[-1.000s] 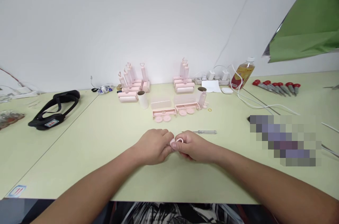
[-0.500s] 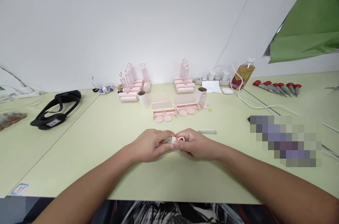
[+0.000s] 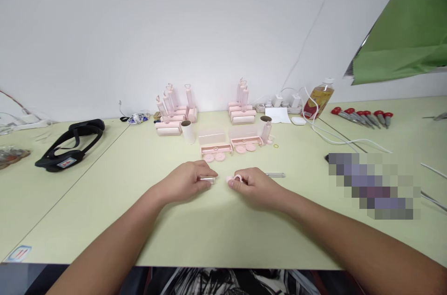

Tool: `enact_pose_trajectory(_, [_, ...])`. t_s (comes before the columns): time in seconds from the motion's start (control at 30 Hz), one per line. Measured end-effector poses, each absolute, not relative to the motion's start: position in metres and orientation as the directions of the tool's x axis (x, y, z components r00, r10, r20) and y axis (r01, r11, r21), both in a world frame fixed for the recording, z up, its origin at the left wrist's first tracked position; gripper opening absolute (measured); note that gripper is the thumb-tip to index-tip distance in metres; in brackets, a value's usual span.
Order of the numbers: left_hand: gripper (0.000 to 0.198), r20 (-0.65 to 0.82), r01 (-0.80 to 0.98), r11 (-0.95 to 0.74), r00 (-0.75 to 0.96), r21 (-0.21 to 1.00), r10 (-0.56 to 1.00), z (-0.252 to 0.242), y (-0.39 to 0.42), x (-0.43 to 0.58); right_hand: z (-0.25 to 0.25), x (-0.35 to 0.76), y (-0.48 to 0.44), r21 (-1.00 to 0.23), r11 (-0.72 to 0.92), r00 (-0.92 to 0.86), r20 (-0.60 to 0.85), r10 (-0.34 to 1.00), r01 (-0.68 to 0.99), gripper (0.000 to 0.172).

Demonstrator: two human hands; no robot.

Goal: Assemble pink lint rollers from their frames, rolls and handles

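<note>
Both hands rest low on the table [image 3: 122,169], near its middle and a short gap apart. The left hand [image 3: 188,182] has its fingers curled in, thumb and fingertips pinching a small clear piece [image 3: 208,178] that points toward the other hand. The right hand [image 3: 253,185] is curled too, gripping a pink cap [image 3: 233,179] with a loop on top at its fingertips. The two parts sit just above the tabletop and do not touch.

A clear-handled screwdriver [image 3: 275,175] lies just behind the right hand. Farther back, pink discs [image 3: 214,157] and trays [image 3: 216,148] form a row, with pink rollers [image 3: 174,116] stacked near the wall.

Bare table runs from the hands to the near edge [image 3: 244,267], crossed only by the forearms. To the left, the surface is open as far as a seam [image 3: 87,169], beyond which a black headset [image 3: 70,144] lies. To the right, room is tighter: a blurred patch [image 3: 373,185] sits near the right forearm, and a white cable [image 3: 349,139] trails across behind it. Red-handled screwdrivers [image 3: 363,116] and a bottle [image 3: 319,97] stand well off at the back right.
</note>
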State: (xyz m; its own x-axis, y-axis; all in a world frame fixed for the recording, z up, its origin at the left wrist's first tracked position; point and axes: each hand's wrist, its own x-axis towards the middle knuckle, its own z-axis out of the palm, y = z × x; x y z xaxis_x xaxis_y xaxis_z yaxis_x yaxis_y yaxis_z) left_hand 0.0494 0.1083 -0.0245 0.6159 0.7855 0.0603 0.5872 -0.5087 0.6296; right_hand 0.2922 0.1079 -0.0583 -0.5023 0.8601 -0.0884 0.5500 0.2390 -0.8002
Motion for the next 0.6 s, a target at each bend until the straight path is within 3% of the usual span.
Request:
enact_pose_trajectory(0.27, [0.046,-0.015,0.615,-0.487,0.630,0.620,0.776,-0.014,0.099,0.043,-0.057,0.292,0.105,-0.667,0.323,-0.467,-0.043,0.883,0.671,0.043])
enact_pose_trajectory(0.47, [0.021,-0.013,0.673,-0.404,0.524,0.619,0.852,-0.014,0.101,0.041,-0.051,0.289,0.102,-0.527,0.416,-0.492,-0.005,0.870,0.741,0.040])
enact_pose_trajectory(0.6, [0.020,-0.031,0.671,-0.327,0.463,0.666,0.886,-0.013,0.103,0.037,-0.048,0.287,0.100,-0.468,0.440,-0.504,-0.014,0.864,0.767,0.038])
